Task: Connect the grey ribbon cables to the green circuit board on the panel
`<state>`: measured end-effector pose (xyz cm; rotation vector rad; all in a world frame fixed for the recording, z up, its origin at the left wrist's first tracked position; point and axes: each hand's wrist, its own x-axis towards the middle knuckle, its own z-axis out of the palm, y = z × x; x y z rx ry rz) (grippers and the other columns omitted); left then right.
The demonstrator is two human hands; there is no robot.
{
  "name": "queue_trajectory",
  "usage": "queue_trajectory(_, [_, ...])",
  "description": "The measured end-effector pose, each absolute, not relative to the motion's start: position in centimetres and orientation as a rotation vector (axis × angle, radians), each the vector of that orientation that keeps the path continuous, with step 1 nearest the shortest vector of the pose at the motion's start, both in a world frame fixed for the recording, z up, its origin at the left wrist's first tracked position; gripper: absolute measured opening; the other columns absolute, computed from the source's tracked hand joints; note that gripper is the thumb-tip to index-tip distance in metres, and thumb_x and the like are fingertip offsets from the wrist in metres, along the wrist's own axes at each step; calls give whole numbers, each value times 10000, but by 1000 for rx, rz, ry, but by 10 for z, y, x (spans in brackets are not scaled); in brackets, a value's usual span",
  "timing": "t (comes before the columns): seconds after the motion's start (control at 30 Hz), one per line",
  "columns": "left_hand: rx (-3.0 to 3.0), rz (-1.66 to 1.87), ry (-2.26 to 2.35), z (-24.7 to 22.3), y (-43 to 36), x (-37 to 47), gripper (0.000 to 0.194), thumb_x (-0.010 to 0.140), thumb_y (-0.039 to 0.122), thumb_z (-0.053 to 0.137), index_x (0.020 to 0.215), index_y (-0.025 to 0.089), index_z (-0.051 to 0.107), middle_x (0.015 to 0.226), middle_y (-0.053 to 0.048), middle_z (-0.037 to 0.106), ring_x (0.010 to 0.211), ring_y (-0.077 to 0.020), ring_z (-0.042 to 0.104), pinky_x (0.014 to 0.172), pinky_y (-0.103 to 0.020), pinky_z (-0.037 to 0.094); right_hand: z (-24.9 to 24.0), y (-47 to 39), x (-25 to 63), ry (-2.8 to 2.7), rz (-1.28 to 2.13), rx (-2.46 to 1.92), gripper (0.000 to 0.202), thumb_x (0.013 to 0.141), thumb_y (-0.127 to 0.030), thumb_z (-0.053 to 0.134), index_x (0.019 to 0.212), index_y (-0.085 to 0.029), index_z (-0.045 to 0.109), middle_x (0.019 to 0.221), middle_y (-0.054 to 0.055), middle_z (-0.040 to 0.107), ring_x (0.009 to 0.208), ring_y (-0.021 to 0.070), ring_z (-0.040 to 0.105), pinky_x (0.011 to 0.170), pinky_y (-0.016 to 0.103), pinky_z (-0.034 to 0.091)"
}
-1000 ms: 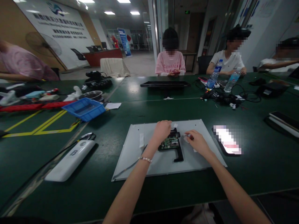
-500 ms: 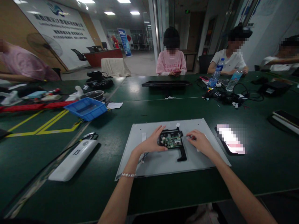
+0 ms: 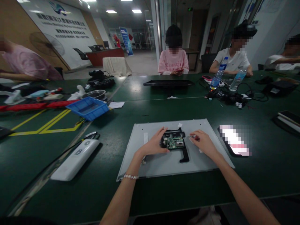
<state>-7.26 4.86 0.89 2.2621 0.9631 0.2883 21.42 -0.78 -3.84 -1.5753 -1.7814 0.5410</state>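
Note:
A grey metal panel (image 3: 164, 165) lies flat on the green table before me. On it rests a black frame (image 3: 185, 154) with a green circuit board (image 3: 173, 142) inside. My left hand (image 3: 156, 144) curves round the left side of the frame, thumb and fingers at its near and far edges. To the right of the board my right hand (image 3: 202, 142) is raised over the panel with its fingertips pinched together; what is between them is too small to name. A white paper strip (image 3: 145, 137) shows on the panel left of my left hand.
A lit phone (image 3: 234, 140) lies right of the panel, a white power bank (image 3: 76, 161) with a cable to the left. Farther back are a blue tray (image 3: 89, 107), a black monitor (image 3: 168, 83), two bottles (image 3: 219, 73) and cables. Several people sit around the table.
The whole view has shifted slightly, moving things a little to the right. My left hand stays round the frame, and my right hand keeps its pinch beside the board.

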Motion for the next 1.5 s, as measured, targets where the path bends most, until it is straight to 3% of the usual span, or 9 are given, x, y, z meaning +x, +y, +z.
queue_trajectory(0.8, [2313,280,974,5,47,-73,1028,660,381,723,1460,170,113,1529,-133,43,1397,-283,119,1132,-399,182,-40,-10,216,-1835,578,-1508,289,787,-222,566,1070,-220,623,988,46,624,791,166,597,733,310,483])
queue_trajectory(1.5, [2312,292,931,1,49,-75,1022,659,439,709,1461,213,117,1534,-104,27,1390,-338,106,1125,-471,179,-36,-13,211,-1831,521,-1525,282,816,-239,532,1079,-191,619,999,83,636,873,203,600,795,344,485])
